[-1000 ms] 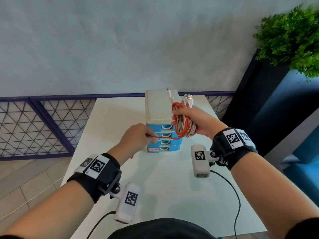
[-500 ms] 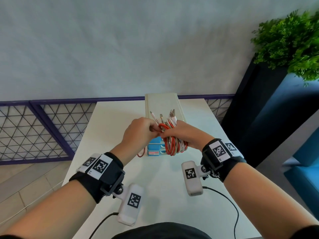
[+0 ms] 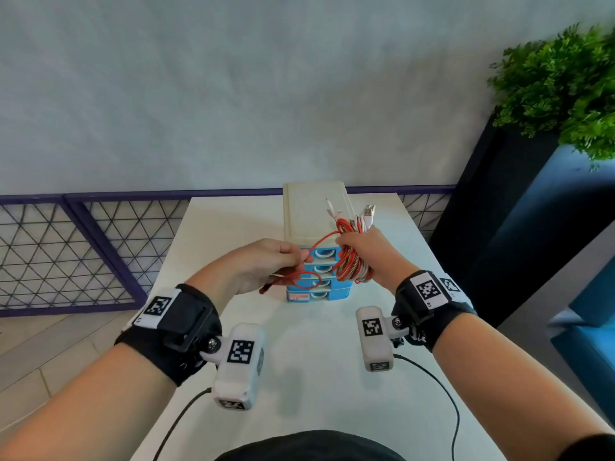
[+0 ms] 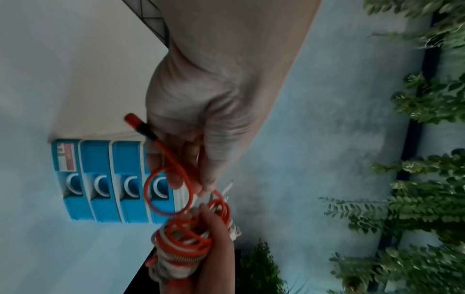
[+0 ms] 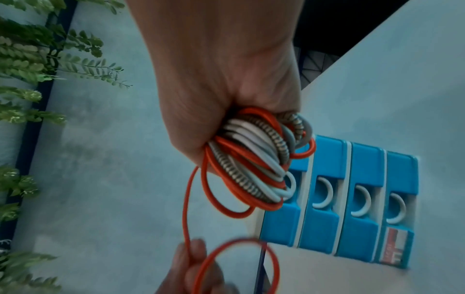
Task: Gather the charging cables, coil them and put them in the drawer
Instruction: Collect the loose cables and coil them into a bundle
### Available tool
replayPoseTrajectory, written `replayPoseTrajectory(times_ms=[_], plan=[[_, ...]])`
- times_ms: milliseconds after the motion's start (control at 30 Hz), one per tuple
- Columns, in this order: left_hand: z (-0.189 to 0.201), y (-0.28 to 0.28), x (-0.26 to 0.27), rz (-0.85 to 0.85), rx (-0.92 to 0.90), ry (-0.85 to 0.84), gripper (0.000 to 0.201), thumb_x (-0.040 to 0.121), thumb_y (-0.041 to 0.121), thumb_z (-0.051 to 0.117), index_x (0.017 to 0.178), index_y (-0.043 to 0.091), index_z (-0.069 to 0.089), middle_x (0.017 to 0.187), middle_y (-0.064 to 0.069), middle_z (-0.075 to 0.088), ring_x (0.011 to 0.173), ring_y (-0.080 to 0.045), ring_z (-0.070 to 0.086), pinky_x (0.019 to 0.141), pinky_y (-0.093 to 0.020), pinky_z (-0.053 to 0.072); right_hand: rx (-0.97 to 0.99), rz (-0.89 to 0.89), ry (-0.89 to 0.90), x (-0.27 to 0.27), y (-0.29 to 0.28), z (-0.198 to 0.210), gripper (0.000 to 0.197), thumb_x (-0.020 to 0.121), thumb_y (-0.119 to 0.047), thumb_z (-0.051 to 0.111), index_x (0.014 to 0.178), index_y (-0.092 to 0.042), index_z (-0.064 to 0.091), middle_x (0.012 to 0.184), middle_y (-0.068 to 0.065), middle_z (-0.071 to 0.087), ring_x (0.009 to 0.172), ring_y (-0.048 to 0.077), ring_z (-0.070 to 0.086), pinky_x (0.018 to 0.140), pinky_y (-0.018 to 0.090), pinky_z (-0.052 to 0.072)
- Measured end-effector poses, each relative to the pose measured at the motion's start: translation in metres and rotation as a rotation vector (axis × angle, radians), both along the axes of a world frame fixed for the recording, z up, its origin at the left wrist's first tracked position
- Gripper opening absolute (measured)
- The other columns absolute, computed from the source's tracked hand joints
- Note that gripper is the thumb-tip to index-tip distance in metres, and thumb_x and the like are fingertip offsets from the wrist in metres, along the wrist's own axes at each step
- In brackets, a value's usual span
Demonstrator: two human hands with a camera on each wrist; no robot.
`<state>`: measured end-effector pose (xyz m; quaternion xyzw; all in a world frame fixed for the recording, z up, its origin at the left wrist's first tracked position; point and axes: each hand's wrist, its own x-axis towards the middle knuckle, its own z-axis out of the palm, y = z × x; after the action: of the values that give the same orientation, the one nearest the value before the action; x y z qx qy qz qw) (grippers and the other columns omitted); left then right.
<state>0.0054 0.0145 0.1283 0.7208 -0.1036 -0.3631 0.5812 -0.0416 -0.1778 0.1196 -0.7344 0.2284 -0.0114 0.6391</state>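
Note:
My right hand (image 3: 361, 249) grips a coiled bundle of red, white and braided charging cables (image 3: 351, 266) in front of the small drawer unit (image 3: 314, 211). Several plug ends (image 3: 366, 212) stick up above the fist. My left hand (image 3: 266, 261) pinches the loose red cable end (image 3: 307, 279), which curls into a small loop, its plug (image 4: 138, 124) pointing away past the palm. The wrist views show the bundle (image 5: 259, 159) packed in the right fist (image 5: 226, 89) and the red loop (image 4: 167, 191) held by the left fingers (image 4: 198, 159). The blue drawers (image 5: 352, 199) all look closed.
The drawer unit stands mid-table on a white table (image 3: 316, 361). A purple mesh railing (image 3: 83, 244) runs behind and to the left. A dark planter with a green plant (image 3: 565, 78) is at the right, beside blue furniture (image 3: 592, 344). Camera wires (image 3: 442, 387) trail toward me.
The hands met at the bundle half a second ago; now the left hand has drawn back leftward with the red cable end, forming a small loop. The right hand rose slightly.

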Motion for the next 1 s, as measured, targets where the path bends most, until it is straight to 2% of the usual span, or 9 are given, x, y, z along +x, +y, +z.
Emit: replayPoseTrajectory(times_ms=[100, 233, 333, 433, 567, 700, 867, 933, 1000], plan=[[-0.002, -0.008, -0.004, 0.154, -0.068, -0.12, 0.014, 0.091, 0.009, 0.058, 0.079, 0.012, 0.066, 0.064, 0.003, 0.068, 0.061, -0.007, 0.064, 0.081, -0.028, 0.054, 0.105, 0.064, -0.043, 0.003, 0.009, -0.003, 0.01, 0.086, -0.012, 0.066, 0.083, -0.009, 0.056, 0.07, 0.008, 0.061, 0.056, 0.016, 0.063, 0.06, 0.029, 0.055], [-0.002, -0.014, -0.007, 0.288, -0.065, -0.289, 0.014, 0.087, 0.009, 0.064, 0.074, 0.013, 0.067, 0.067, -0.001, 0.067, 0.061, -0.01, 0.062, 0.063, -0.02, 0.056, 0.193, 0.117, -0.134, 0.004, 0.015, -0.005, 0.02, 0.084, -0.021, 0.073, 0.093, -0.013, 0.057, 0.075, 0.004, 0.058, 0.069, 0.015, 0.062, 0.066, 0.029, 0.056], [-0.001, -0.02, -0.015, 0.269, -0.031, -0.476, 0.012, 0.082, 0.007, 0.065, 0.072, 0.013, 0.067, 0.064, 0.001, 0.064, 0.051, -0.003, 0.058, 0.049, -0.013, 0.044, 0.305, 0.203, -0.205, 0.003, 0.023, -0.003, 0.023, 0.085, -0.028, 0.072, 0.092, -0.014, 0.057, 0.078, 0.005, 0.06, 0.075, 0.018, 0.064, 0.07, 0.032, 0.055], [-0.001, -0.027, -0.021, 0.192, -0.018, -0.634, 0.015, 0.08, 0.009, 0.064, 0.07, 0.02, 0.063, 0.065, 0.004, 0.063, 0.055, -0.004, 0.058, 0.056, -0.018, 0.047, 0.366, 0.242, -0.209, 0.003, 0.03, 0.0, 0.02, 0.084, -0.026, 0.073, 0.088, -0.008, 0.064, 0.08, 0.01, 0.069, 0.076, 0.023, 0.069, 0.072, 0.033, 0.057], [0.001, -0.027, -0.017, 0.083, -0.024, -0.417, 0.011, 0.087, 0.017, 0.065, 0.077, 0.013, 0.061, 0.063, -0.001, 0.059, 0.044, -0.003, 0.051, 0.046, -0.015, 0.042, 0.226, 0.111, -0.132, 0.01, 0.028, -0.002, 0.035, 0.078, -0.023, 0.076, 0.099, 0.001, 0.06, 0.085, 0.02, 0.07, 0.075, 0.032, 0.071, 0.071, 0.042, 0.06], [0.006, -0.021, -0.017, -0.051, 0.065, -0.353, 0.027, 0.095, 0.031, 0.052, 0.073, 0.015, 0.054, 0.054, 0.003, 0.051, 0.04, -0.009, 0.041, 0.043, -0.019, 0.037, 0.026, -0.047, -0.139, 0.015, 0.024, -0.001, 0.011, 0.086, -0.013, 0.063, 0.078, -0.009, 0.057, 0.069, 0.009, 0.06, 0.063, 0.024, 0.062, 0.067, 0.036, 0.053], [-0.002, 0.003, -0.02, -0.499, 0.018, 0.046, 0.032, 0.101, 0.032, 0.036, 0.089, 0.014, 0.06, 0.056, 0.006, 0.04, 0.05, -0.01, 0.038, 0.052, -0.019, 0.036, 0.171, -0.161, -0.167, 0.019, 0.004, 0.001, 0.005, 0.09, -0.009, 0.06, 0.087, -0.005, 0.058, 0.069, 0.009, 0.063, 0.06, 0.018, 0.064, 0.07, 0.037, 0.058], [-0.008, 0.012, -0.021, -0.62, 0.093, 0.094, 0.033, 0.101, 0.031, 0.034, 0.103, 0.011, 0.061, 0.063, 0.003, 0.041, 0.055, -0.01, 0.041, 0.054, -0.015, 0.04, 0.241, -0.168, -0.183, 0.02, -0.004, 0.004, 0.005, 0.09, -0.008, 0.06, 0.091, -0.003, 0.058, 0.071, 0.009, 0.062, 0.06, 0.016, 0.066, 0.066, 0.034, 0.058], [-0.014, 0.016, -0.016, -0.582, 0.207, -0.002, 0.029, 0.101, 0.029, 0.039, 0.107, 0.016, 0.064, 0.068, 0.003, 0.046, 0.055, -0.009, 0.044, 0.054, -0.012, 0.041, 0.289, -0.131, -0.169, 0.018, -0.009, 0.007, 0.006, 0.09, -0.008, 0.061, 0.092, -0.003, 0.058, 0.072, 0.008, 0.062, 0.062, 0.016, 0.067, 0.068, 0.036, 0.059]])
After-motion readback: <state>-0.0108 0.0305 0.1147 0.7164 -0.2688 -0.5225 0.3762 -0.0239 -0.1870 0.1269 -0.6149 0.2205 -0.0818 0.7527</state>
